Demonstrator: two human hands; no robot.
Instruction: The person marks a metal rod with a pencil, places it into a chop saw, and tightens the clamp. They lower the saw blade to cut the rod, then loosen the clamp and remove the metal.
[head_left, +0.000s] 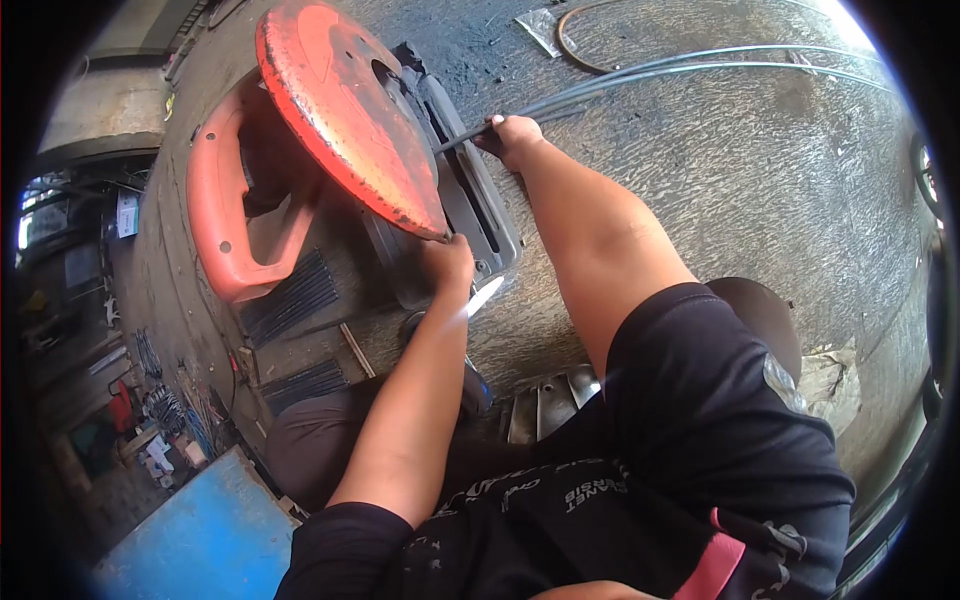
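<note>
Long metal rods (600, 86) lie between a cutting saw and the open floor (720, 170), running from just shy of 12 o'clock, at the edge of the red guard (350, 120), out towards 2 o'clock. The right hand (515, 138), at 12 o'clock, closes around them beside the saw's grey base (505, 245), thumb on top. The left hand (452, 262) is near the centre, towards 11 o'clock, at the guard's lower tip; its fingers are partly hidden, and whether it grips anything cannot be told. The two hands are apart.

Good work here, by all appearances, calls for the rods bundled evenly and lying flat, square to the disc's line, with steady pressure from the right hand and its fingers well outside the guard; the left is best kept away from the disc's path.

The right forearm slants up and inward from 4 o'clock, the left climbs from 7 o'clock, both bare below dark sleeves, the wrists converging on the saw. The red handle (215, 220) stands between 9 and 10 o'clock. Short dark rods (295, 298) lie at 9 o'clock, a blue surface (200, 530) towards 8.
</note>
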